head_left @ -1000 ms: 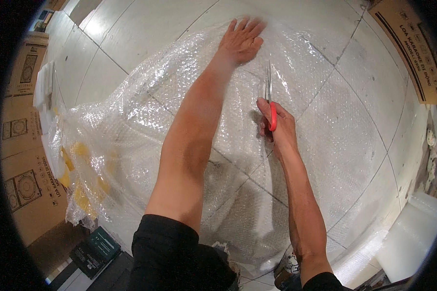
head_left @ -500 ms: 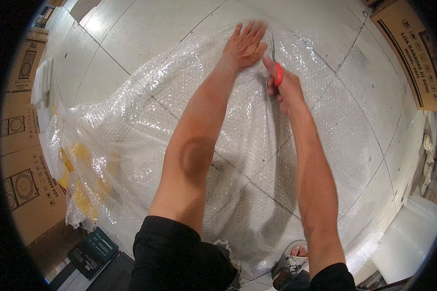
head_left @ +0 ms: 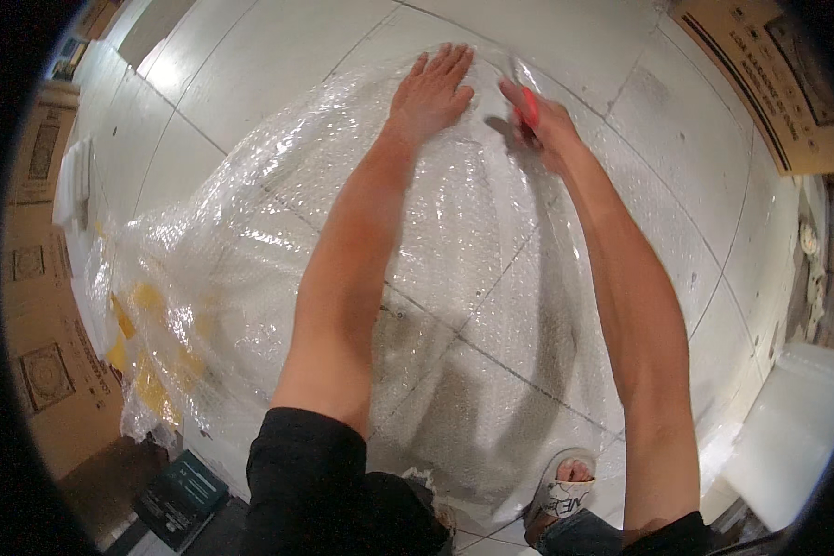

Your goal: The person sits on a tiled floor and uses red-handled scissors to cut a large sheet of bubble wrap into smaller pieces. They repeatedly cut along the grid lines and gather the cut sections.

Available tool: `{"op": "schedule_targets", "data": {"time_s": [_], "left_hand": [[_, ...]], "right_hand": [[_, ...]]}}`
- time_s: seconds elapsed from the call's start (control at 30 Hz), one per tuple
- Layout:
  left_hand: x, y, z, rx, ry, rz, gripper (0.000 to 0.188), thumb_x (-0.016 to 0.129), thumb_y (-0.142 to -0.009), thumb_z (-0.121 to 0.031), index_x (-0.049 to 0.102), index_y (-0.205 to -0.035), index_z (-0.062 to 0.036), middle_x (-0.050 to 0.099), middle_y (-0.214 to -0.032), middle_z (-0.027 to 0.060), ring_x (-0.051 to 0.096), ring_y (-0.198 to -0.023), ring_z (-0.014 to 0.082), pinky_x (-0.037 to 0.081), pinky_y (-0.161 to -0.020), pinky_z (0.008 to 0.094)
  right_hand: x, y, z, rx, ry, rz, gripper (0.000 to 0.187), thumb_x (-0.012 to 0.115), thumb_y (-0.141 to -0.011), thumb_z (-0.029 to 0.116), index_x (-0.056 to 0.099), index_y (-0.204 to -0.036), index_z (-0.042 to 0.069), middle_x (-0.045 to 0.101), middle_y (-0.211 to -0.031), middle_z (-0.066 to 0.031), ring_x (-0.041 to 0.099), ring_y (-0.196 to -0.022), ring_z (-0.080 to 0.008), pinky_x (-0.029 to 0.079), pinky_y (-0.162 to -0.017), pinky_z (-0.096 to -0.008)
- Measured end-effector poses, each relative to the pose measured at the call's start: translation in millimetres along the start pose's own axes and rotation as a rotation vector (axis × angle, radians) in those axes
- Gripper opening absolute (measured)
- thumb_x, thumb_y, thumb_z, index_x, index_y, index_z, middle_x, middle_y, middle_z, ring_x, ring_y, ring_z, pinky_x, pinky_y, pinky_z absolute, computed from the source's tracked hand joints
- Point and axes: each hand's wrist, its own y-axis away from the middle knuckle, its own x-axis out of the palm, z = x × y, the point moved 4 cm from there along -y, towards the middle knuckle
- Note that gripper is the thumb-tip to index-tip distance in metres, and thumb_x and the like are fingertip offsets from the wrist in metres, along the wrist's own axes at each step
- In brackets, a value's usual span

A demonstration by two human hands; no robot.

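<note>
A wide sheet of clear bubble wrap lies spread over the tiled floor, crumpled toward its left end. My left hand presses flat on its far edge, fingers outstretched and pointing away. To the right of it, my right hand is closed round red-handled scissors. Their blades point away from me at the far edge of the sheet and look blurred, so how wide they stand cannot be made out. At the left, yellow pieces show through the wrap.
Printed cardboard boxes line the left side, and another carton stands at the far right. A roll of white wrapping is at the lower right. A dark green box sits lower left. My sandalled foot is at the near edge.
The right hand with the scissors has moved slightly farther away. The left hand has shifted left, widening the gap between the hands. The whole view has also shifted a little.
</note>
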Motion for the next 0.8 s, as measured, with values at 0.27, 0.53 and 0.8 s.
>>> {"op": "schedule_targets", "data": {"time_s": [0.27,0.53,0.8], "left_hand": [[5.0,1.5,-3.9,0.015,0.000,-0.041,0.061,0.038,-0.091,-0.033,0.031,-0.147,-0.0091,0.028,-0.153,0.0089,0.023,-0.143,0.0253,0.017,-0.117,0.0443],[6.1,-3.8,-0.9,-0.114,-0.040,-0.030,0.063,0.038,-0.091,-0.038,0.031,-0.147,-0.0119,0.027,-0.154,0.0063,0.021,-0.144,0.0234,0.012,-0.118,0.0429],[6.0,-5.1,-1.0,-0.209,-0.017,-0.026,0.062,0.039,-0.092,-0.039,0.032,-0.147,-0.0115,0.027,-0.154,0.0082,0.020,-0.144,0.0245,0.012,-0.118,0.0419]], "right_hand": [[-3.9,-46.2,30.9,-0.044,0.035,-0.057,0.035,0.062,-0.087,0.048,0.058,-0.075,0.016,0.053,-0.062,0.0038,0.046,-0.050,-0.0070,0.032,-0.048,-0.0201],[10.7,-54.7,31.6,-0.014,0.085,0.040,0.040,0.062,-0.081,0.054,0.054,-0.069,0.017,0.049,-0.058,0.0040,0.046,-0.049,-0.0088,0.028,-0.044,-0.0226],[2.1,-98.7,64.9,-0.314,0.003,0.035,0.041,0.072,-0.076,0.049,0.059,-0.076,0.010,0.054,-0.061,-0.0021,0.050,-0.051,-0.0134,0.035,-0.045,-0.0290]]}}
